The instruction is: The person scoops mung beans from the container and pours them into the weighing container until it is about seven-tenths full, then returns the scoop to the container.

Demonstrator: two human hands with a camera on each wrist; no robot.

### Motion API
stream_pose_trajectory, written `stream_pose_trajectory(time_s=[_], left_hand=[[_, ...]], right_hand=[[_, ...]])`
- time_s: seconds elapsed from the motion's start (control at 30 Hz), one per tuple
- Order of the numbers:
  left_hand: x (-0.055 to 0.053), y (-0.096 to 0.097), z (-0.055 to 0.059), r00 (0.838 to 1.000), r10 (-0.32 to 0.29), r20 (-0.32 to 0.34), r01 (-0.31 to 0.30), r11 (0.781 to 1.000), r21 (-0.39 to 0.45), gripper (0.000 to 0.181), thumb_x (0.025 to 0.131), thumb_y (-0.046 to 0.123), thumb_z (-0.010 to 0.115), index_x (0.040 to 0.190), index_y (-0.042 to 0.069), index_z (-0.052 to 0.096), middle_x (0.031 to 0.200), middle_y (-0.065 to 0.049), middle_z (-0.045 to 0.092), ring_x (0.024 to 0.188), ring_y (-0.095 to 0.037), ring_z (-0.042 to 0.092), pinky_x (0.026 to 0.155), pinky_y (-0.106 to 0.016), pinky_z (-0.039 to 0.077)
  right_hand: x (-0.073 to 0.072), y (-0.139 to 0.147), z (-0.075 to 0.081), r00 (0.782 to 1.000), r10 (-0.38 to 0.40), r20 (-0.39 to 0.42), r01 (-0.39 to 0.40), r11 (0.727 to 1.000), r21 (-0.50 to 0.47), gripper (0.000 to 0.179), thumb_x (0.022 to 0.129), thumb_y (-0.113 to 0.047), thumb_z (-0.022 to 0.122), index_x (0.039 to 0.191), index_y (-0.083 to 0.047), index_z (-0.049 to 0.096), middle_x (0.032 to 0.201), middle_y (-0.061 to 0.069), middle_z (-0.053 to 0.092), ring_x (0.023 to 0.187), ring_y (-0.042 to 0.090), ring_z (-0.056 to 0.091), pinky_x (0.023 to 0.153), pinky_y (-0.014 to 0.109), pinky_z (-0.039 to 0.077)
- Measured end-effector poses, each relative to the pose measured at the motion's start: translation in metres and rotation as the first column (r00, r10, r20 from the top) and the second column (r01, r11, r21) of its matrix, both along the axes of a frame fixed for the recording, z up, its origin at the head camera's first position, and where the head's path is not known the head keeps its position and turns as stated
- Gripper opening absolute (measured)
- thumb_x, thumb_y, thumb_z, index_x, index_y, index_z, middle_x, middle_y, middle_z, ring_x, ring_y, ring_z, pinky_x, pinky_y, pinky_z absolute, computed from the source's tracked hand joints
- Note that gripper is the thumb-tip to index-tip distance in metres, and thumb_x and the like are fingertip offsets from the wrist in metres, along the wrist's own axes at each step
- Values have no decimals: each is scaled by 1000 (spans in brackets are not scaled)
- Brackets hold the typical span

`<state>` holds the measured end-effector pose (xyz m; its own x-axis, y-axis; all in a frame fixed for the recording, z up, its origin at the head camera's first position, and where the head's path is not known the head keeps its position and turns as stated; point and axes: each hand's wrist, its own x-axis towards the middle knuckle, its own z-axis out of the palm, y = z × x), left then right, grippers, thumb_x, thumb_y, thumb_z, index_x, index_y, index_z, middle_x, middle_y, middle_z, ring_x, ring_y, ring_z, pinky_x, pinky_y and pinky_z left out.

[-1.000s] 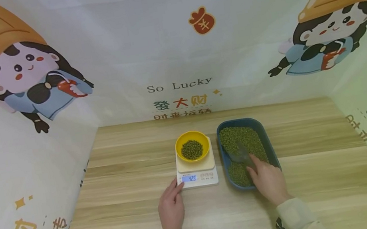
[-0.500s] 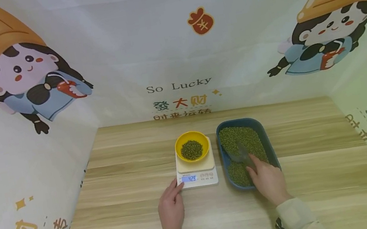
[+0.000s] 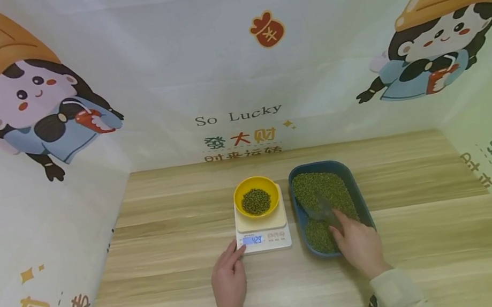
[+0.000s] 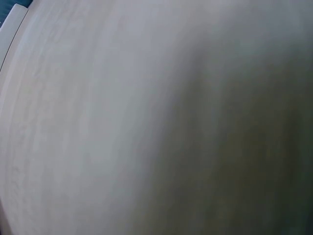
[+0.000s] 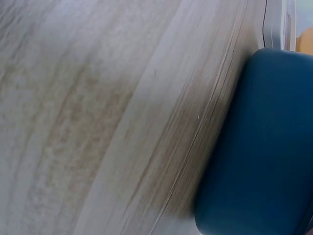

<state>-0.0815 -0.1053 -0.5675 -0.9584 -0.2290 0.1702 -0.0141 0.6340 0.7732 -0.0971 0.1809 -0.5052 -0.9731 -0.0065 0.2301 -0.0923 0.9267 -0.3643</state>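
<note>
My left hand (image 3: 229, 281) touches the near left corner of a white kitchen scale (image 3: 261, 222), its fingers fairly straight. The lit display appears to read 429, though a decimal point is too small to tell. On the scale sits a yellow bowl (image 3: 273, 192) with small green beans (image 3: 256, 202), which look like mung beans. Right of the scale stands a dark blue tub (image 3: 355, 192) of the same beans (image 3: 322, 187). Inside it, my right hand (image 3: 361, 245) grips the handle of a grey scoop (image 3: 318, 211), whose head rests among the beans.
Scale and tub stand close together on a wood-grain table (image 3: 168, 242). A printed white cloth (image 3: 165, 80) hangs behind and at both sides. The left wrist view shows mostly tabletop (image 4: 98, 122); the right wrist view catches the tub's outer side (image 5: 259, 147).
The view has shifted very slightly. Both hands, the scoop and the reading on the scale stay as they were.
</note>
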Motion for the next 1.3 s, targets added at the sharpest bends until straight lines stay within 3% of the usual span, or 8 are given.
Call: stream_pose_trajectory(time_s=[0.23,0.4,0.5,1.07,1.3], left_hand=[[0,0,0,1000,0,10,0,1000,1,28,87,9,50,106,21,65,128,9,49,119,-16,43,102,-40,33],[0,0,0,1000,-1,8,1,1000,9,28,87,8,50,107,21,65,128,9,49,119,-17,43,101,-40,33],[0,0,1,1000,-4,17,4,1000,13,28,87,8,50,107,21,65,129,8,49,120,-17,42,101,-40,34],[2,1,2,1000,2,30,-3,1000,15,28,87,9,49,107,21,65,129,10,48,120,-16,42,101,-40,34],[2,1,5,1000,-8,-2,8,1000,4,29,86,6,49,106,19,66,128,8,50,118,-17,44,101,-38,34]], right_hand=[[0,0,-1,1000,6,-10,-6,1000,-13,44,84,-28,59,122,-7,53,78,12,66,55,21,57,41,34,45],[0,2,-2,998,30,-52,-31,999,-33,44,85,-26,58,123,-6,53,81,13,66,50,18,53,40,32,45],[0,3,-3,995,44,-87,-47,998,-29,44,84,-25,60,123,-5,53,86,15,66,55,23,58,45,37,48],[2,3,-4,986,42,-161,-50,998,-42,44,82,-22,62,122,-5,53,78,14,65,52,23,57,43,38,47],[2,2,-5,981,30,-190,-38,998,-40,43,83,-23,62,122,-6,53,81,15,66,52,22,56,43,37,46]])
